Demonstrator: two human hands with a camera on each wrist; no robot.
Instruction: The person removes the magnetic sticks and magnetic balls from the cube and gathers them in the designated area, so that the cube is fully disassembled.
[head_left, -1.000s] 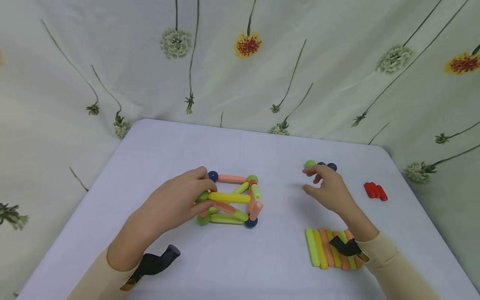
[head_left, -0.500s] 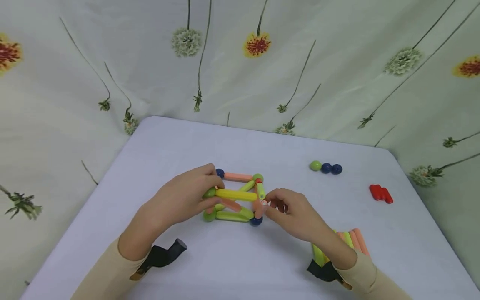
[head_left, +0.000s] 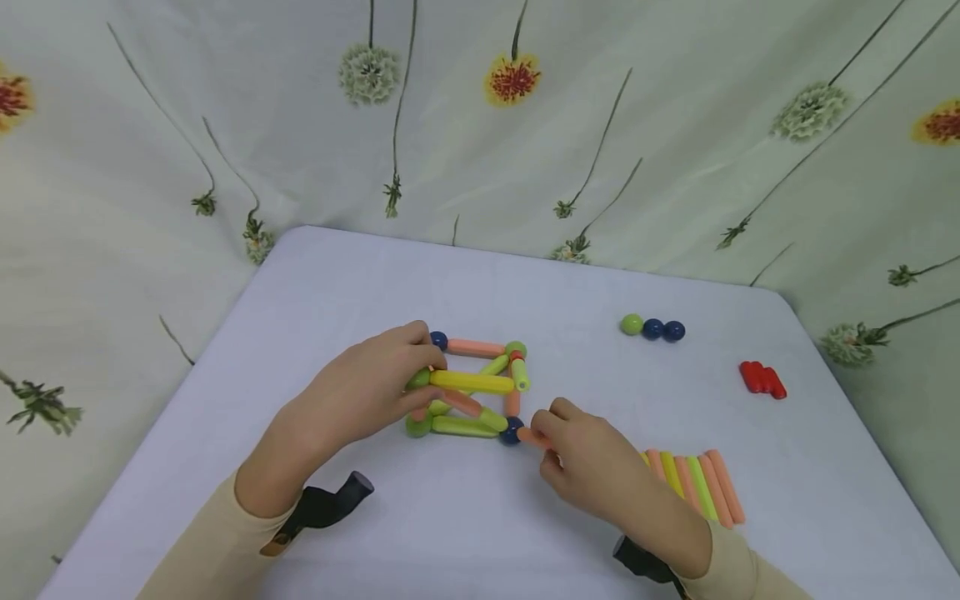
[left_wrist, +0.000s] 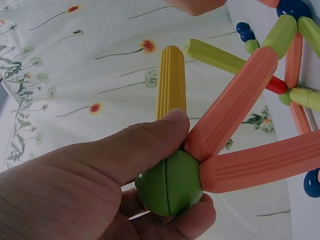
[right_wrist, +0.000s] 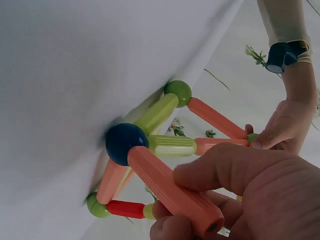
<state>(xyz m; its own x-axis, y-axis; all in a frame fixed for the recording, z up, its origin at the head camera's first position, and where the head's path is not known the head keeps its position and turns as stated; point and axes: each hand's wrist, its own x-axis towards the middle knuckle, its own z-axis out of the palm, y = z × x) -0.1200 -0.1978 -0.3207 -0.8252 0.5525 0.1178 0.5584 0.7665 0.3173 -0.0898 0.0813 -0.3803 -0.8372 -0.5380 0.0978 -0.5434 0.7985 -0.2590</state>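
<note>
My left hand (head_left: 358,392) holds a green ball (left_wrist: 169,184) between thumb and fingers, above the magnetic-rod frame. From that ball extend a yellow rod (head_left: 474,382) and two orange rods (left_wrist: 235,102) sloping down to the frame. At the frame's near right corner sits a navy ball (right_wrist: 126,144). An orange rod (right_wrist: 159,176) meets this ball at one end, and my right hand (head_left: 600,462) pinches it near the other, slanting out to the right. A lime rod (head_left: 521,373) with a red piece stands tilted at the far right green ball (head_left: 516,348).
Several coloured rods (head_left: 701,483) lie in a row at the right, partly behind my right forearm. Farther back are a green ball (head_left: 632,324) and two navy balls (head_left: 652,329) in a line. Short red pieces (head_left: 762,380) lie toward the right edge. A flowered cloth (head_left: 450,125) hangs behind the table.
My right hand has come left from near the loose balls to the frame and taken hold of the orange rod, which now tilts outward to the right. My left hand keeps holding the green ball.
</note>
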